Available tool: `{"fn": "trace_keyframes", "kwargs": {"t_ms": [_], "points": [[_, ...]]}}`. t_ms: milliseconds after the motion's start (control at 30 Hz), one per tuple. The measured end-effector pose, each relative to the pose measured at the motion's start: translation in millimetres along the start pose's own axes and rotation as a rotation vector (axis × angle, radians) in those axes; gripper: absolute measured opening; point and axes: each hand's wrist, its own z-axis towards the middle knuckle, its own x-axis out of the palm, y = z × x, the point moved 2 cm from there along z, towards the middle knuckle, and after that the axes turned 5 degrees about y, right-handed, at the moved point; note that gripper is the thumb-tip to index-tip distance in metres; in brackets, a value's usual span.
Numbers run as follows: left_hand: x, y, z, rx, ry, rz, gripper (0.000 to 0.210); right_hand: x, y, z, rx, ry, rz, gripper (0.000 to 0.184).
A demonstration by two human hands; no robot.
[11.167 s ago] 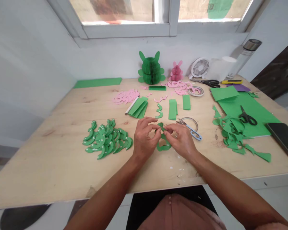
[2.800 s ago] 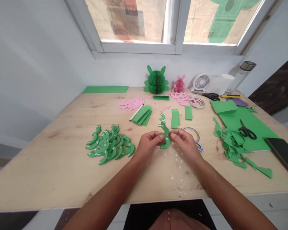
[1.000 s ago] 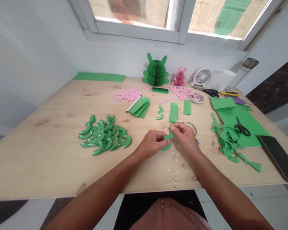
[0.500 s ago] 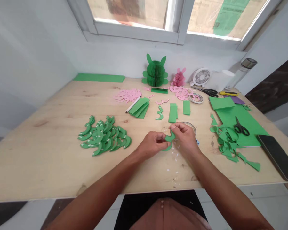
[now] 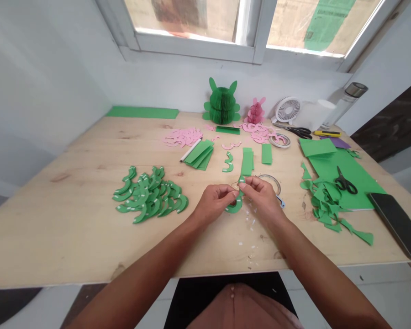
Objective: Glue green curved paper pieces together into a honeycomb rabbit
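Between my hands is a wavy green paper cutout (image 5: 234, 208) with small white tape strips on its face. My left hand (image 5: 215, 201) pinches its middle, and my right hand (image 5: 261, 192) pinches it near the upper end. Fingers cover part of its curve. Just beyond lies a similar green wavy piece (image 5: 228, 161). A heap of green curved pieces (image 5: 150, 194), many with white strips, sits to the left. A tape roll (image 5: 276, 179) lies behind my right hand, with a small blue object (image 5: 281, 201) beside it. White scraps (image 5: 250, 224) are scattered below my hands.
Green paper offcuts (image 5: 325, 201), black scissors (image 5: 345, 182), green sheets (image 5: 359, 183) and a phone (image 5: 393, 221) occupy the right side. At the back stand a green paper figure (image 5: 222, 103), a pink one (image 5: 255, 112), a fan (image 5: 287, 109) and a bottle (image 5: 345, 105).
The green cutout has been turned so its face with white strips shows. My left thumb and fingers have shifted slightly up along it; the surrounding things stay put.
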Motion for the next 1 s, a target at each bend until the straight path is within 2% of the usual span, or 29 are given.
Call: {"fn": "trace_keyframes", "kwargs": {"t_ms": [167, 267, 500, 700, 900, 1000], "points": [[1.7, 4.8, -0.2, -0.112, 0.112, -0.055, 0.027, -0.6, 0.2, 1.0, -0.019, -0.012, -0.006, 0.024], [2.4, 10.0, 0.8, -0.125, 0.155, -0.042, 0.024, -0.6, 1.3, 0.4, -0.008, -0.008, 0.014, 0.025], [1.7, 11.5, 2.8, -0.097, 0.144, -0.009, 0.022, -3.4, -0.2, 1.0, -0.034, -0.036, 0.048, 0.023], [1.4, 8.2, 0.9, -0.126, 0.126, -0.040, 0.021, -8.5, 5.1, 2.0, -0.107, -0.134, -0.004, 0.024], [0.1, 10.2, 2.4, -0.093, 0.066, -0.084, 0.019, -4.3, 3.3, 1.2, -0.044, 0.007, 0.014, 0.028], [0.1, 10.7, 2.6, -0.095, 0.049, -0.111, 0.021, -4.5, -0.3, 2.2, -0.024, 0.031, -0.030, 0.030]]}}
